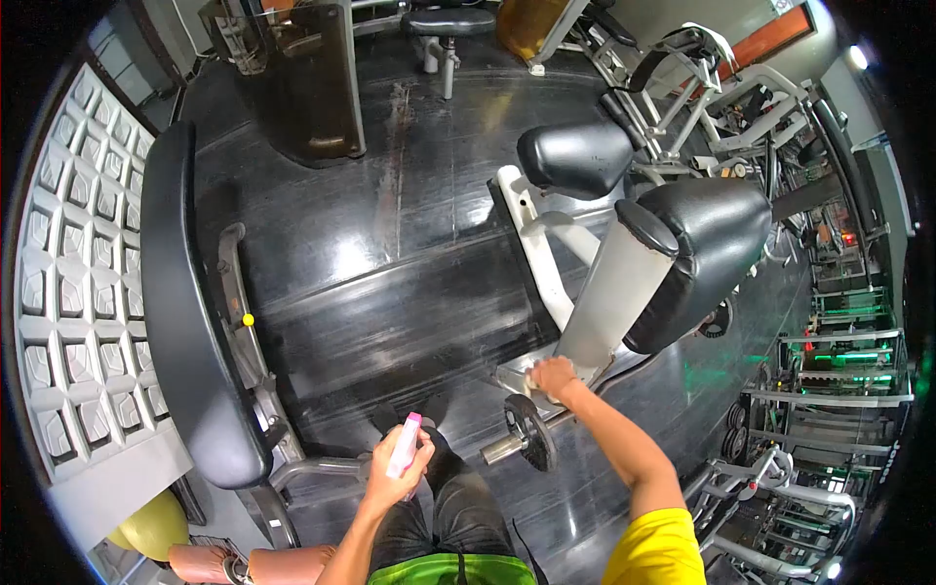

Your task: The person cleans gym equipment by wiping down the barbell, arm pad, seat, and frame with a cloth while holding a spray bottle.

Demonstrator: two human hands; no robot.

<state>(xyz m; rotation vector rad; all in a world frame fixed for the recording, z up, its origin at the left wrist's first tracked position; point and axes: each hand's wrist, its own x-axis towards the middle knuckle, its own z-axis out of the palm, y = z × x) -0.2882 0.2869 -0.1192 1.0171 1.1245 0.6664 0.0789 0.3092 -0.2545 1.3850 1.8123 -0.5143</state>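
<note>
In front of my legs, my left hand point(398, 470) is wrapped around a small white bottle point(403, 448) with a pink top, held tilted. My right arm reaches forward, and my right hand point(553, 376) is closed at the lower metal frame point(517, 374) of a padded exercise bench, beside its thick pale upright point(616, 291). Whether those fingers hold anything is hidden. Just below that hand, a black weight plate point(531, 432) sits on a bar with a metal end. The bench has a black seat pad point(577, 159) and a larger black back pad point(704, 255).
On the left stands a long black padded bench point(185, 312) by a white lattice wall point(80, 253). A dark tinted panel point(310, 83) and a stool point(448, 23) stand ahead. Racks and machines point(838, 400) line the right. A yellow-green ball point(154, 526) lies at lower left.
</note>
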